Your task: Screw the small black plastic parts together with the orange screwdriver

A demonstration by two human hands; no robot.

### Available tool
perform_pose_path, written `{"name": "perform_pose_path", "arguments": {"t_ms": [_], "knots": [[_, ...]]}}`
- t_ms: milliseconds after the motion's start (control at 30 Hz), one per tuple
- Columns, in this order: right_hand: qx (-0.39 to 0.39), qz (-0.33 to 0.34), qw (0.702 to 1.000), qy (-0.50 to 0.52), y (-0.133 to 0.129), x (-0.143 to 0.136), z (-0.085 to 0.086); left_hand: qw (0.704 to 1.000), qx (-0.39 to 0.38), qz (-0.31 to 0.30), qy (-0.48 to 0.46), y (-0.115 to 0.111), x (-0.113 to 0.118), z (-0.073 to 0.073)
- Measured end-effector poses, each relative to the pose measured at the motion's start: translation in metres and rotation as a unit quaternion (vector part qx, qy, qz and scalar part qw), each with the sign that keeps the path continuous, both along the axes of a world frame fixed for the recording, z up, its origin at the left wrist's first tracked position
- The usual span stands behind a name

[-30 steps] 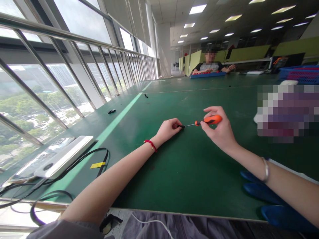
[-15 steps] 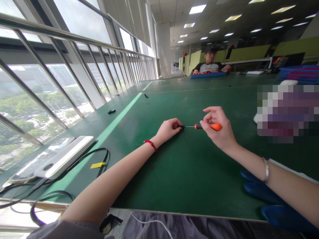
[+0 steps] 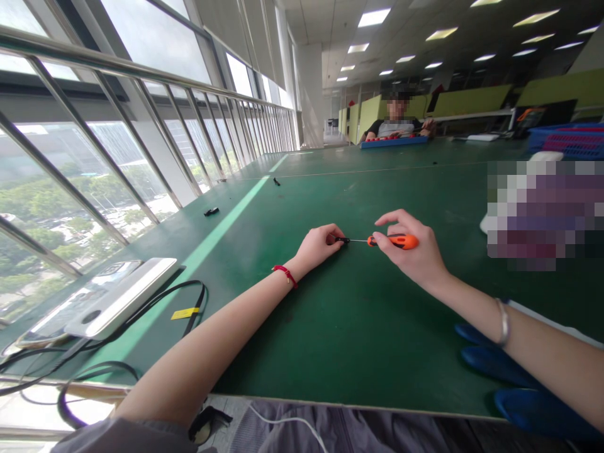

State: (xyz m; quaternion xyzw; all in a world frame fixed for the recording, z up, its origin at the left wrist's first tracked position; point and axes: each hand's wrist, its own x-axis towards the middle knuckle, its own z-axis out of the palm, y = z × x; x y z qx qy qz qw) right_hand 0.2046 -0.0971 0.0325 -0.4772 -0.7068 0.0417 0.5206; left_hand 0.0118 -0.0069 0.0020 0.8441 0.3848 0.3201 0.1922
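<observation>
Left hand (image 3: 319, 245) pinches small, slim black part (image 3: 346, 240) | right hand (image 3: 419, 257) grips orange-and-black, metal-shafted screwdriver (image 3: 408, 241) | step: seemingly screw-turning | next needs: straight alignment

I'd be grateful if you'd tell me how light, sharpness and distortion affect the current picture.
Head view: windows bright to near white in places, ceiling lights blown out; head view: wide-angle stretch towards the edges, railing skewed; head view: screwdriver fairly clear, but its tip at the black part too small to make out; head view: pixel blocks at right.

Left hand (image 3: 319, 245) pinches while right hand (image 3: 419, 253) curls loosely.
</observation>
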Motion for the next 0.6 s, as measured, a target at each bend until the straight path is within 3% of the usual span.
{"name": "perform_pose_path", "arguments": {"t_ms": [333, 600], "knots": [[0.033, -0.021, 0.999, 0.029, -0.0012, -0.0016, 0.0001, 1.000, 0.003, 0.001, -0.001, 0.0022, 0.0000, -0.0017], [-0.012, -0.014, 1.000, 0.014, -0.0022, -0.0022, 0.0006, 1.000, 0.003, 0.001, -0.003, 0.0026, 0.0000, -0.0019]]}}
